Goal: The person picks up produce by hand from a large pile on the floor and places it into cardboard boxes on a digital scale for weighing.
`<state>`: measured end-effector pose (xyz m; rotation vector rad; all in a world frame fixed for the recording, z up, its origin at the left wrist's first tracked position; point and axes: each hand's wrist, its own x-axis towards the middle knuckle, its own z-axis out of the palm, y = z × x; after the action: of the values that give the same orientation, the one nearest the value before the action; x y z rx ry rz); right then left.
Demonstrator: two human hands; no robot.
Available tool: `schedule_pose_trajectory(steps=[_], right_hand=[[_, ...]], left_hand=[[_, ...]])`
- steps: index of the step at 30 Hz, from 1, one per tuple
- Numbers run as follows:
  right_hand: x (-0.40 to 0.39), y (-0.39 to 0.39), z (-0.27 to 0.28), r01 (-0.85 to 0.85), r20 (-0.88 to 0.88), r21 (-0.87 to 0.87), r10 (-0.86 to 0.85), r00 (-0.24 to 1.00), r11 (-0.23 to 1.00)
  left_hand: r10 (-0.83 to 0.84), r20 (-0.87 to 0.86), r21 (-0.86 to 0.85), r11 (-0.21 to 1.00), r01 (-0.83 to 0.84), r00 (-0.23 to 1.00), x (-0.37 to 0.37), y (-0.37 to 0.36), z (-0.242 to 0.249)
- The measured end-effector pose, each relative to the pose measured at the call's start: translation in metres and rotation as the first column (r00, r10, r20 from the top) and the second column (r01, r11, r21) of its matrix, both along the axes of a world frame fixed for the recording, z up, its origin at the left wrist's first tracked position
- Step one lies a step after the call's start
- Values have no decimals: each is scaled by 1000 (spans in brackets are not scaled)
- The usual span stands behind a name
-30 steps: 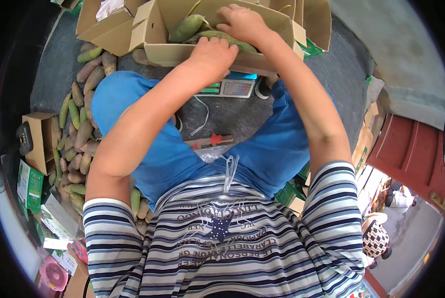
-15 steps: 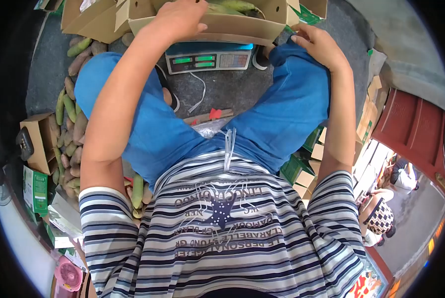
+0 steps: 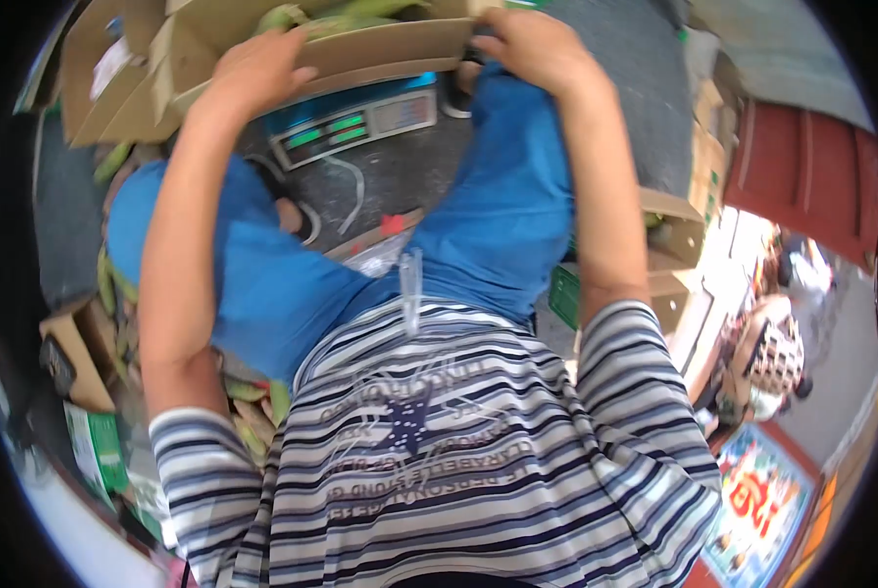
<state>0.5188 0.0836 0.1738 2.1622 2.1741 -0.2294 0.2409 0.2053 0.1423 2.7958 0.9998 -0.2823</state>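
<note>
An open cardboard box (image 3: 390,47) with long green-skinned produce (image 3: 365,14) inside stands at the top, above a scale (image 3: 355,125) with lit green displays. My left hand (image 3: 260,71) grips the near wall of the box toward its left, fingers over the rim and thumb outside. At the box's right end my right hand (image 3: 535,47) is closed on the corner, its fingertips partly hidden. The underside of the box hides part of the scale.
Another open box (image 3: 115,83) is at the upper left. Produce (image 3: 252,416) lies on the floor at left, near a small box (image 3: 91,353). More boxes (image 3: 669,245) stand at right. Beyond them, a person (image 3: 767,343) is near a red door (image 3: 802,167).
My right hand has moved from beside my knee onto the box's right corner. My left hand has shifted to the near wall. The view has turned, and box and scale appear tilted and further left.
</note>
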Motion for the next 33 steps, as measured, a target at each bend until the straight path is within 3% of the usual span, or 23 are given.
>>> schedule_pose_trajectory(steps=[5, 8, 11, 17, 20, 29, 33], right_hand=[[2, -19, 17, 205, -65, 270, -194, 979, 941], [4, -49, 32, 308, -232, 232, -255, 939, 923], [13, -63, 16, 282, -475, 309, -110, 873, 908], [-1, -83, -1, 419, -585, 506, -58, 809, 754], [-2, -95, -9, 391, -561, 582, 4, 828, 713], [-10, -163, -12, 553, -622, 272, -294, 725, 788], [-23, -182, -17, 589, -620, 347, -293, 728, 730]], left_hand=[[28, 54, -4, 1000, -28, 998, 8, -5, 4], [62, 82, -2, 998, -62, 995, 11, -9, 11], [79, 98, 7, 997, -80, 992, 14, -11, 14], [80, -31, -23, 996, -81, 996, 17, -9, 9], [92, -49, -35, 995, -94, 995, 19, -8, 9], [72, 13, -53, 996, -71, 997, 14, -8, 10], [67, 19, -55, 996, -66, 998, 11, -5, 7]])
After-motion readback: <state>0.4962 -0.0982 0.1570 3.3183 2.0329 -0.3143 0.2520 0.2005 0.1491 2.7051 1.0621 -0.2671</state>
